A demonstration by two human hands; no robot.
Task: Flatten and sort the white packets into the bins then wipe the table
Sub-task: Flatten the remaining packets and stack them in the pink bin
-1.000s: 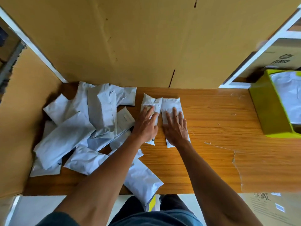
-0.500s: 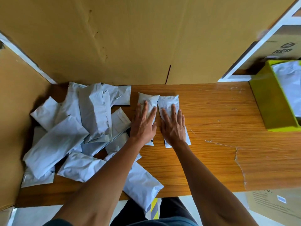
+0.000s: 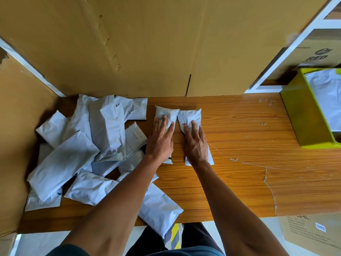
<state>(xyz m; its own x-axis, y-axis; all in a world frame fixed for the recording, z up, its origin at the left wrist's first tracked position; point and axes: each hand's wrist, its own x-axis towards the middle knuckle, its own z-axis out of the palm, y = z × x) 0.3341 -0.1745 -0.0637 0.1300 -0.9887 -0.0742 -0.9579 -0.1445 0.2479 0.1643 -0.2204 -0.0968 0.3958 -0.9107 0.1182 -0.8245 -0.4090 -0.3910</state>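
Note:
Two small white packets lie side by side at the middle of the wooden table (image 3: pixel 239 182). My left hand (image 3: pixel 160 140) presses flat on the left packet (image 3: pixel 166 112), fingers straight. My right hand (image 3: pixel 196 143) presses flat on the right packet (image 3: pixel 190 115) in the same way. Each packet's far end puffs up beyond the fingertips. A heap of several white packets (image 3: pixel 88 145) covers the table's left part. A yellow-green bin (image 3: pixel 302 115) at the right edge holds white packets.
Large cardboard sheets (image 3: pixel 147 43) stand behind the table and along its left side. One long white packet (image 3: pixel 158 209) hangs over the near edge by my left forearm. A cardboard box (image 3: pixel 313 231) sits below the table at the right. The tabletop veneer is cracked at the right.
Both hands slid a little toward me along the two packets, leaving more of the far ends uncovered and puffed. The camera view shifted slightly downward and left.

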